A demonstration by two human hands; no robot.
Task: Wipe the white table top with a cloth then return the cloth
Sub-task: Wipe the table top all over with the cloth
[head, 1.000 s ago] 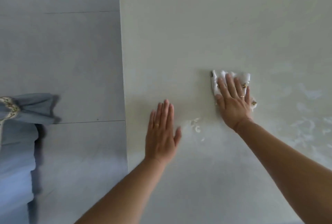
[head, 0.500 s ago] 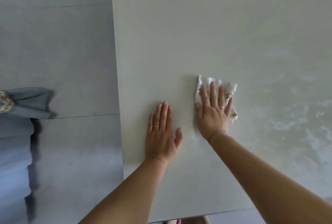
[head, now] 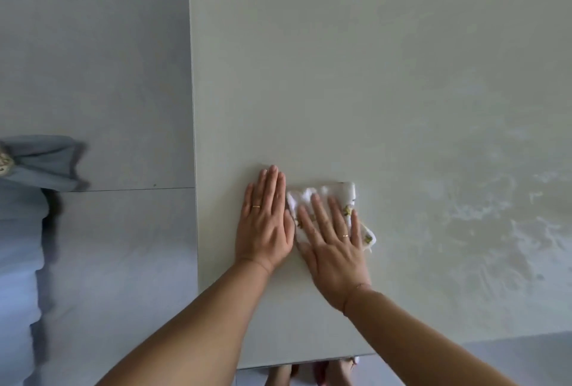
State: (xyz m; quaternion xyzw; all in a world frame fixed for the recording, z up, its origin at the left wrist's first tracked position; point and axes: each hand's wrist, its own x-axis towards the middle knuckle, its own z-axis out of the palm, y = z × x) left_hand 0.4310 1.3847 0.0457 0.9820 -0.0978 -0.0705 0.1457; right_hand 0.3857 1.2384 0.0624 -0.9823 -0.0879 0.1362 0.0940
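One crumpled white patterned cloth lay flat beneath my right hand, fingers spread, beside my flat, empty left hand near the white table top's left edge. Wiping was underway; next, the smeared right area.

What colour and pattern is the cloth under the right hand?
White with small yellowish-green printed motifs, as the head view shows: cloth under right hand.

The table top fills the centre and right of the view, floor to its left. Near the table's front-left corner the left hand lies flat on the surface. Just beside it, to the right, the right hand lies flat on the cloth; the two hands appear to touch. Smears lie further right. Draped fabric, possibly over furniture, stands at far left.
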